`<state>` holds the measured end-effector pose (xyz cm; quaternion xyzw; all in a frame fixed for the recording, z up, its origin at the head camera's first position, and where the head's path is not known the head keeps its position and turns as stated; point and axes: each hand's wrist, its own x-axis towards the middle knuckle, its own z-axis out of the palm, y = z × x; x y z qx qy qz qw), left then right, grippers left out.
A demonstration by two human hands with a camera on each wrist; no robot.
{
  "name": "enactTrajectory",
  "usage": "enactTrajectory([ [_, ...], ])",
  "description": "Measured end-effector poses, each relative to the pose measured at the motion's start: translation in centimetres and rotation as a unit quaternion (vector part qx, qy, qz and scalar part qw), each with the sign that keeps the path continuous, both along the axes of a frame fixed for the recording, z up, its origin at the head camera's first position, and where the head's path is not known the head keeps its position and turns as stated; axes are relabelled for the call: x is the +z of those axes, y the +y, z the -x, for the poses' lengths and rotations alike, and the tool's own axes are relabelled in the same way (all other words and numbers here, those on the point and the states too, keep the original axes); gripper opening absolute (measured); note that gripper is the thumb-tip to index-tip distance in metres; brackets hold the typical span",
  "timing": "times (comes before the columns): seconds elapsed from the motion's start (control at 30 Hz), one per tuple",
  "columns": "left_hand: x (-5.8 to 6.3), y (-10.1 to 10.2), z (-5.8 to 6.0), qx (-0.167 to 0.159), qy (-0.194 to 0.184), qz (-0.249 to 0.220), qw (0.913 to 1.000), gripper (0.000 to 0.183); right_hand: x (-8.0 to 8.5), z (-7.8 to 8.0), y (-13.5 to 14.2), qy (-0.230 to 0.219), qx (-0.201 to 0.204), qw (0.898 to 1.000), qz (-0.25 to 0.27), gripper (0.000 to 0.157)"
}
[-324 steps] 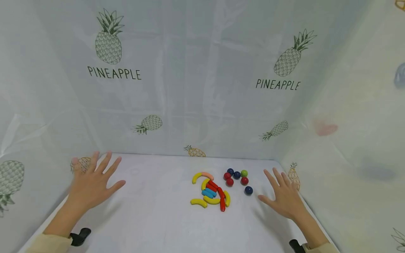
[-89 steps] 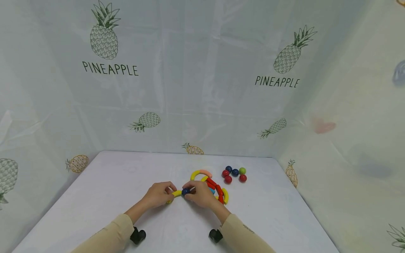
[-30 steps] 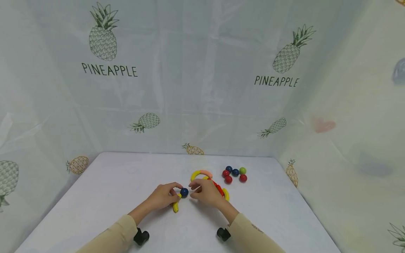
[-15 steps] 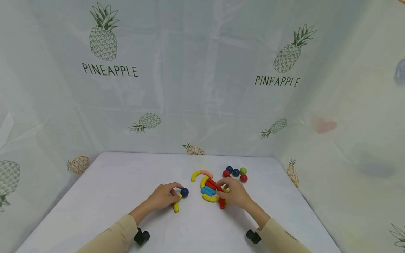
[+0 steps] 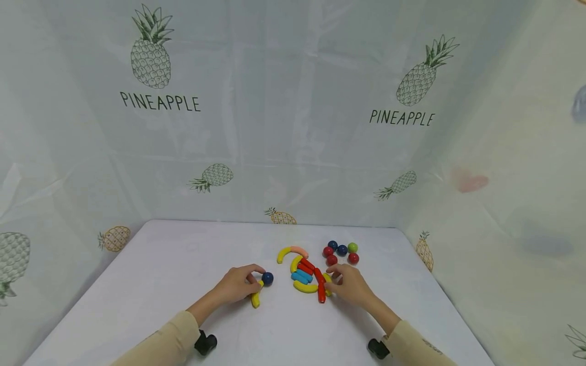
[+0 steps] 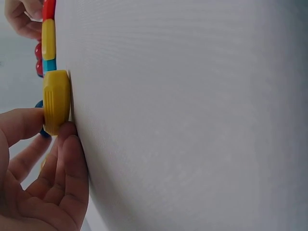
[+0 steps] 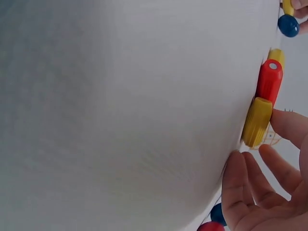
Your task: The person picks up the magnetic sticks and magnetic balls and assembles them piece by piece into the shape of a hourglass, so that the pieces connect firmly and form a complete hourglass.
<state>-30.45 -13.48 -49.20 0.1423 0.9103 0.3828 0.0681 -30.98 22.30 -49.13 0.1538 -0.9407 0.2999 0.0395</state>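
In the head view my left hand point(image 5: 237, 284) pinches the upper end of a yellow toy banana point(image 5: 255, 300) on the white table. A dark blue ball point(image 5: 267, 278) touches or nearly touches that end. The left wrist view shows my thumb and fingertips at the yellow toy banana point(image 6: 57, 98). My right hand point(image 5: 352, 288) is beside another yellow toy banana point(image 5: 327, 292), right of two red sausage-shaped pieces point(image 5: 321, 292). In the right wrist view the thumb lies against or close to this yellow toy banana point(image 7: 257, 122), and loosely bent fingers point(image 7: 236, 173) are below it.
Left of the red pieces lie blue pieces point(image 5: 302, 276) and a yellow toy banana point(image 5: 305, 287). A yellow and a pink piece point(image 5: 299, 251) form an arc behind. Red, dark blue and green balls point(image 5: 352, 247) cluster at back right. A pineapple-print curtain point(image 5: 293, 127) encloses the table.
The left hand took the loose yellow toy banana and turned it beside the blue ball. My right hand released that ball and moved right to the far yellow toy banana.
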Motion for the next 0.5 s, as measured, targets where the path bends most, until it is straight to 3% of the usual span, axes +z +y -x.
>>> enactTrajectory([
  [0.23,-0.09,0.18,0.0,0.005,-0.003,-0.003,1.0,0.036,0.26,0.14,0.4,-0.043,-0.007,0.999,-0.002,0.032],
  [0.5,-0.15,0.09,-0.07,0.009,-0.005,-0.001,0.9999,0.036,0.74,0.29,0.84,-0.044,-0.007,0.999,-0.013,0.025],
])
